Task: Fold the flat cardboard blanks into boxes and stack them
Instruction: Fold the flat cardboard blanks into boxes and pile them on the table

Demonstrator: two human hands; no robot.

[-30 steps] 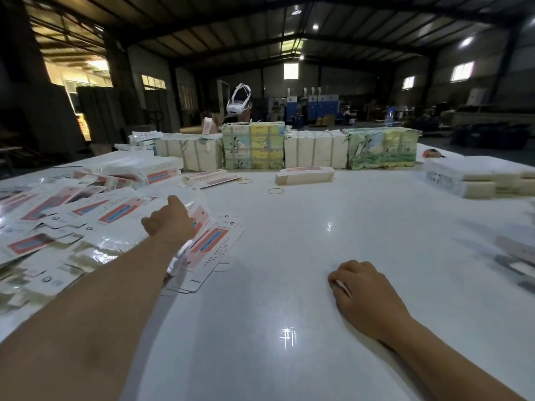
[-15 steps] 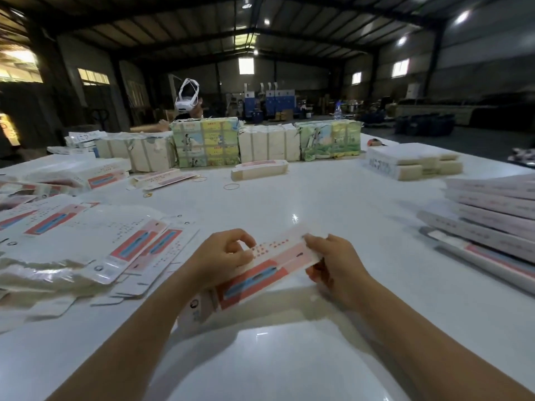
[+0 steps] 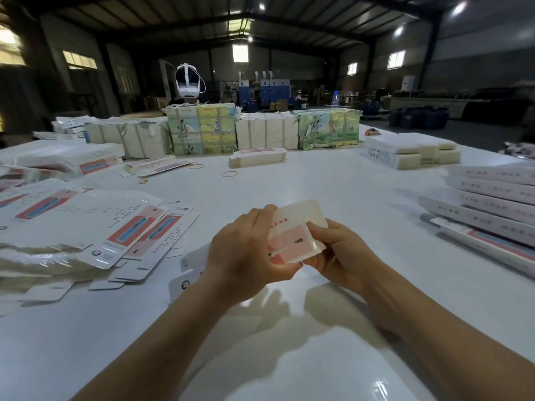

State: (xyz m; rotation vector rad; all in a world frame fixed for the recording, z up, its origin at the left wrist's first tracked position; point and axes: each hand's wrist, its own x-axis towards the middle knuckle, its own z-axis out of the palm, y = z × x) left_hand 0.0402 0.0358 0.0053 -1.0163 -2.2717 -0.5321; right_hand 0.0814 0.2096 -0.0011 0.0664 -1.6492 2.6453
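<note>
— Where are you in the job?

— You're on the folding step, by my reading. Your left hand (image 3: 246, 250) and right hand (image 3: 341, 253) both grip one cardboard blank (image 3: 292, 233), lifted above the worktop (image 3: 333, 183) right in front of you. Left fingers curl round its near side; the right thumb presses on its printed face.

— Is it a box yet?

— Not that I can tell. It looks partly opened, with a rounded flap standing up at the far end; the tucked ends are hidden behind your hands.

— What next?

— Probably square it up and tuck the end flaps, keeping the creases straight. Then it belongs on the stack of finished boxes (image 3: 492, 204) to your right. More flat blanks (image 3: 95, 227) wait to your left.
</note>
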